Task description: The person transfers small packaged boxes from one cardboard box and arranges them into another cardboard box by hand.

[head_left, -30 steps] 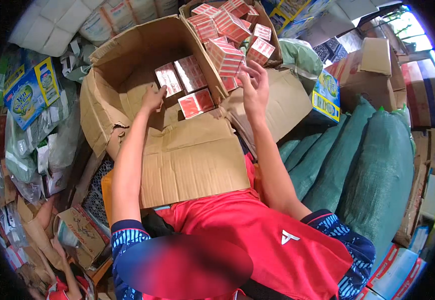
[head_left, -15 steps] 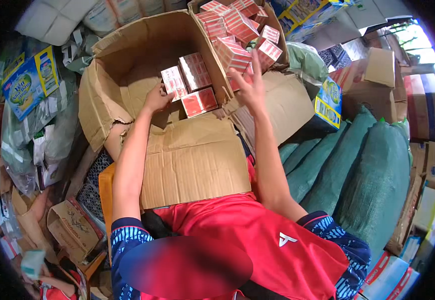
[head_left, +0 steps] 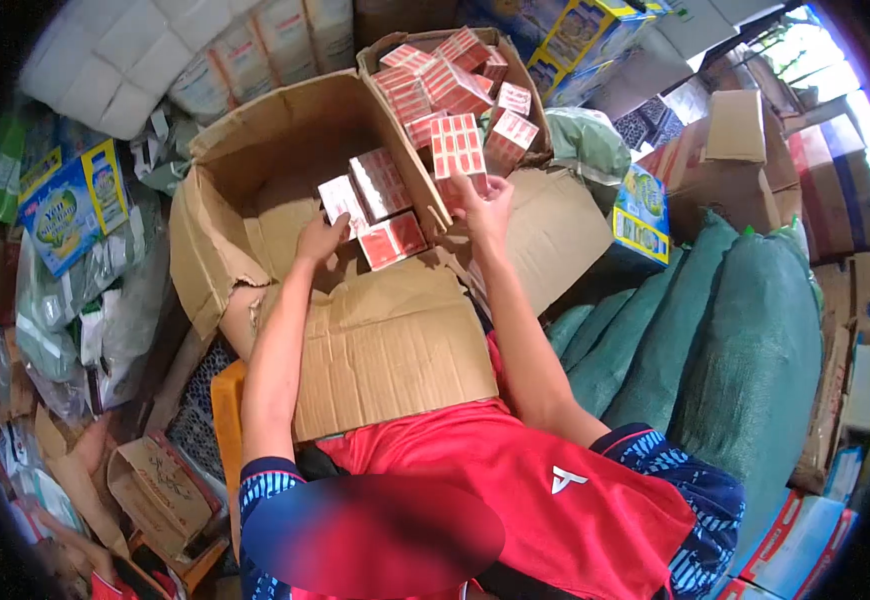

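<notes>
With fingers of the right hand [head_left: 486, 208] gripping a striped pack [head_left: 457, 146] at the near edge of the small carton [head_left: 517, 66], left hand [head_left: 321, 240] touching a pale pack [head_left: 340, 197], grip unclear, handled probably light, crushable packs, best held by opposite sides.

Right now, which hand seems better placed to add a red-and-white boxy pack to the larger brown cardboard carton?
Probably the right hand: it holds a red-and-white pack outside that carton; the left hand touches another pack inside.

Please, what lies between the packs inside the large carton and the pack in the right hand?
The carton's side wall stands between them, as the head view shows.
</notes>
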A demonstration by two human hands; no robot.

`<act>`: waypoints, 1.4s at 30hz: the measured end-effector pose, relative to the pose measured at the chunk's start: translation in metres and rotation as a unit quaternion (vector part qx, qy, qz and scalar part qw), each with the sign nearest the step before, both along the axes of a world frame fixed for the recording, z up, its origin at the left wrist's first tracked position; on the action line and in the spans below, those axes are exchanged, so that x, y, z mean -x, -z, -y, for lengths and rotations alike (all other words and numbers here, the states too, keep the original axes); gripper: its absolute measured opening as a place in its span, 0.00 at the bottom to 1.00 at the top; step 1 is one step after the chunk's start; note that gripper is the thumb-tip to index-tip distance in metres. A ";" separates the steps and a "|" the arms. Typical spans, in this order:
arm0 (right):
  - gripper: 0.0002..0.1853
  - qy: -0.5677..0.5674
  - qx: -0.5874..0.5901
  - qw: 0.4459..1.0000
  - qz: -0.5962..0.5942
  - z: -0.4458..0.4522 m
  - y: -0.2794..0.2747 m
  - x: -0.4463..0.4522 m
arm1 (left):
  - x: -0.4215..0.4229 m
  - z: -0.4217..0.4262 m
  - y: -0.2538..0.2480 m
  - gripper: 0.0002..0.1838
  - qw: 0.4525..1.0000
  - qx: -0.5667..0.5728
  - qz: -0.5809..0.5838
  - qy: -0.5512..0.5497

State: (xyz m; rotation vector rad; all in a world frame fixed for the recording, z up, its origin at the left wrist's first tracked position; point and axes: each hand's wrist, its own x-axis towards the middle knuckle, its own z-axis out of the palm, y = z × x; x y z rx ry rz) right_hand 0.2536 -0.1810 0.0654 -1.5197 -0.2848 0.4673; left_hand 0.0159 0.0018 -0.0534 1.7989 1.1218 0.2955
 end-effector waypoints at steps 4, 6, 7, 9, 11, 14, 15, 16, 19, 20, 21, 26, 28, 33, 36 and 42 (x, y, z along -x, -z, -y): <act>0.31 0.020 -0.106 0.985 -0.135 0.011 -0.005 -0.004 | -0.012 0.019 -0.033 0.29 0.975 -0.191 -0.067 -0.088; 0.26 -0.037 -0.148 0.977 -0.151 0.021 -0.014 -0.006 | -0.015 0.026 -0.066 0.26 0.949 -0.302 0.057 -0.076; 0.25 -0.073 -0.187 0.966 -0.161 0.027 -0.025 -0.003 | -0.016 0.029 -0.083 0.25 0.935 -0.336 0.090 -0.068; 0.27 -0.149 -0.277 0.933 -0.173 0.031 -0.049 0.007 | -0.021 0.031 -0.092 0.21 0.895 -0.415 0.149 -0.067; 0.31 -0.198 -0.289 0.914 -0.204 0.036 -0.066 0.023 | -0.022 0.036 -0.097 0.22 0.921 -0.311 0.215 -0.094; 0.35 -0.256 -0.249 0.929 -0.097 0.035 -0.072 0.053 | -0.009 0.015 -0.082 0.30 0.930 0.024 0.362 -0.053; 0.36 -0.282 -0.228 0.920 -0.145 0.034 -0.083 0.062 | -0.002 0.009 -0.080 0.33 0.896 0.170 0.409 -0.031; 0.35 -0.278 -0.204 0.937 -0.052 0.024 -0.074 0.068 | -0.004 0.017 -0.104 0.36 0.839 0.313 0.445 -0.008; 0.38 -0.282 -0.055 0.948 0.137 0.021 -0.070 0.086 | -0.008 0.032 -0.117 0.32 0.807 0.399 0.433 -0.044; 0.35 -0.254 -0.090 0.954 0.129 0.012 -0.047 0.089 | -0.005 0.029 -0.113 0.30 0.812 0.412 0.413 -0.030; 0.33 -0.255 -0.060 0.944 0.200 0.013 -0.049 0.087 | -0.002 0.024 -0.102 0.26 0.848 0.369 0.380 -0.017; 0.27 -0.288 -0.106 0.946 0.106 0.015 -0.044 0.078 | -0.007 0.009 -0.085 0.25 0.867 0.308 0.341 -0.192; 0.25 -0.286 -0.135 0.947 0.052 0.014 -0.043 0.075 | -0.001 -0.002 -0.079 0.27 0.844 0.307 0.354 -0.262; 0.21 -0.289 -0.091 0.950 0.073 0.016 -0.041 0.079 | 0.007 -0.001 -0.069 0.36 0.815 0.318 0.369 -0.314; 0.21 -0.291 -0.084 0.949 0.090 0.015 -0.039 0.077 | 0.006 0.004 -0.062 0.36 0.858 0.352 0.268 -0.262; 0.20 -0.303 -0.071 0.949 0.059 0.018 -0.043 0.075 | 0.014 -0.020 -0.034 0.32 0.975 0.043 0.017 -0.216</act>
